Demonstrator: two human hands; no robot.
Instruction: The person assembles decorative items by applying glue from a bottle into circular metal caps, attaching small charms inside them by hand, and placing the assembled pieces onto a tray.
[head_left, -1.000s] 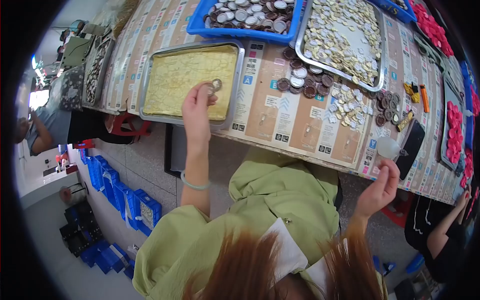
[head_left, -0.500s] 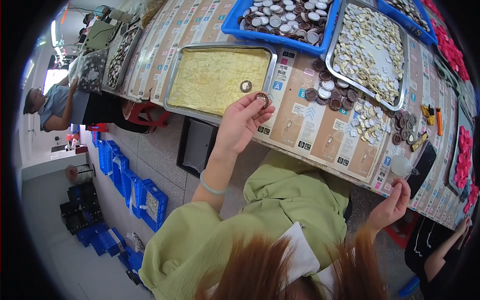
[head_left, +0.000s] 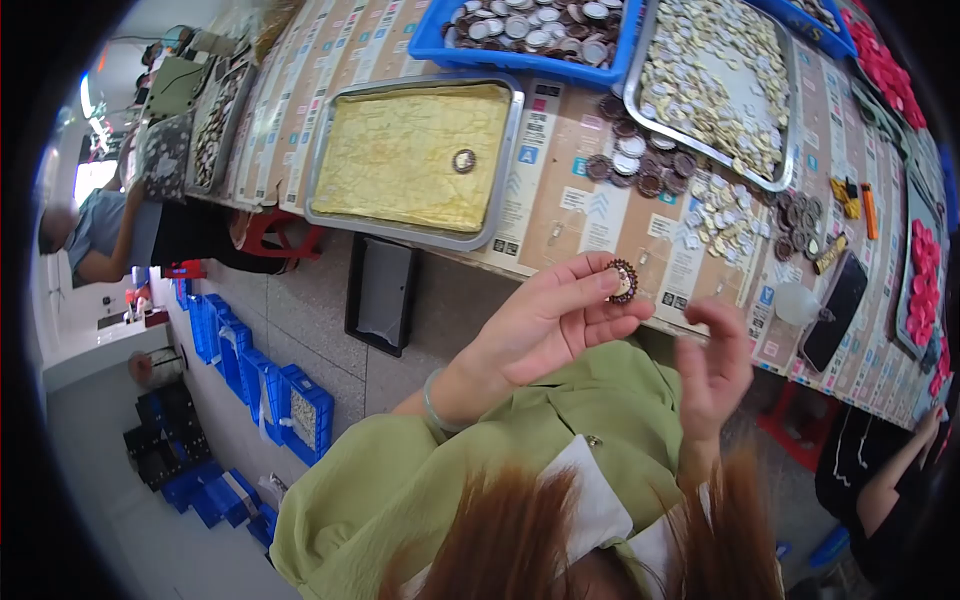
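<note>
My left hand (head_left: 560, 310), with a pale bangle at the wrist, pinches a dark brown round piece with a scalloped rim and light centre (head_left: 622, 282) between thumb and fingers, out over the table's near edge. My right hand (head_left: 715, 365) is just to the right of it, fingers curved and thumb apart, slightly blurred, with nothing visible in it. A similar brown piece (head_left: 464, 161) lies on the yellow-lined metal tray (head_left: 400, 150). Loose brown scalloped pieces (head_left: 650, 184) and a heap of small gold-and-white pieces (head_left: 728, 218) lie on the table beyond my hands.
A blue bin (head_left: 520, 63) of brown and white discs and a metal tray (head_left: 790, 150) of small pieces stand at the back. A phone (head_left: 836, 312), a round translucent container (head_left: 797, 303) and an orange tool (head_left: 869, 212) are at right. Other people sit at both sides.
My left hand has moved right and toward me, away from the yellow-lined tray, with the brown piece. My right hand has come left and up toward it, its fingers spreading.
</note>
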